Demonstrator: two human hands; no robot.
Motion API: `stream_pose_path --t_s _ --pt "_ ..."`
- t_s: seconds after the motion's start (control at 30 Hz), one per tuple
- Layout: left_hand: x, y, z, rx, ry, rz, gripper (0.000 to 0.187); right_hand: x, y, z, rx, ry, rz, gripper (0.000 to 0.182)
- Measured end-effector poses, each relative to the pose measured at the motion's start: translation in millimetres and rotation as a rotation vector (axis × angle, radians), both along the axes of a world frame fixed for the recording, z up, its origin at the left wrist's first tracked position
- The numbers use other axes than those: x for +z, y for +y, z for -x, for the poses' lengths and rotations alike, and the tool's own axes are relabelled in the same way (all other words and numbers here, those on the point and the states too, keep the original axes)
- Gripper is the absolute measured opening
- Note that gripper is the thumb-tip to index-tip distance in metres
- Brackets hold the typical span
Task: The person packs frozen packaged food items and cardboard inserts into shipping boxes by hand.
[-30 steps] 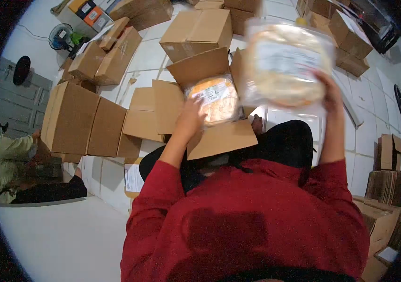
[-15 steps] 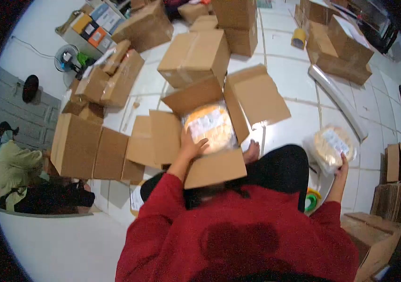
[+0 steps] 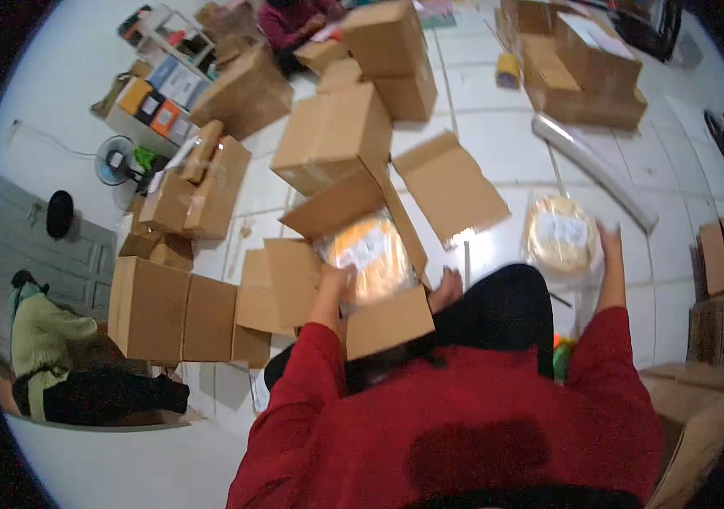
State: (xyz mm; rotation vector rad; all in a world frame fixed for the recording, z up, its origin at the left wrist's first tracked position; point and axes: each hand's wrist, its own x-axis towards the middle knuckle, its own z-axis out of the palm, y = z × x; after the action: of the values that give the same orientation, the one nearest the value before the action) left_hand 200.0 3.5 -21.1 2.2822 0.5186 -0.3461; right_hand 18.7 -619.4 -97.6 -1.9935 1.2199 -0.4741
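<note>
An open cardboard box (image 3: 390, 324) stands before my lap with its flaps out. Inside lies a round, flat orange-yellow package (image 3: 375, 259) in clear plastic with a white label. My left hand (image 3: 336, 287) rests at the package's left edge, thumb apart, the other fingers partly hidden and blurred. To the right, my right hand (image 3: 610, 246) has hold of the plastic edge of a second round package (image 3: 561, 233), pale yellow and labelled, low over the floor tiles.
Closed cartons (image 3: 332, 140) stand beyond the box, more at the left (image 3: 177, 310). A plastic-wrapped roll (image 3: 595, 174) and a yellow tape roll (image 3: 508, 71) lie at the right. One person (image 3: 52, 339) sits at the left, another (image 3: 290, 25) at the top.
The right-hand package has shifted left and up in view, and its top lies flatter. My left hand has slid toward the boxed package's left edge. The view has shifted, showing another person.
</note>
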Motion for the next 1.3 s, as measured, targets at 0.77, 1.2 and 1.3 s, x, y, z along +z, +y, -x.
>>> stream_pose_path --t_s 0.77,1.2,1.3 --pt "252 -69 81 -0.364 -0.575 1.033 0.045 197 299 -103 0.985 -0.746 -0.643 0.058" --pt "36 -15 48 -1.164 0.019 -0.616 0.085 61 56 8 0.17 -0.788 -1.165 0.048" --pt "33 -15 48 -1.167 0.048 -0.647 0.087 1 62 7 -0.008 -0.548 -1.07 0.05"
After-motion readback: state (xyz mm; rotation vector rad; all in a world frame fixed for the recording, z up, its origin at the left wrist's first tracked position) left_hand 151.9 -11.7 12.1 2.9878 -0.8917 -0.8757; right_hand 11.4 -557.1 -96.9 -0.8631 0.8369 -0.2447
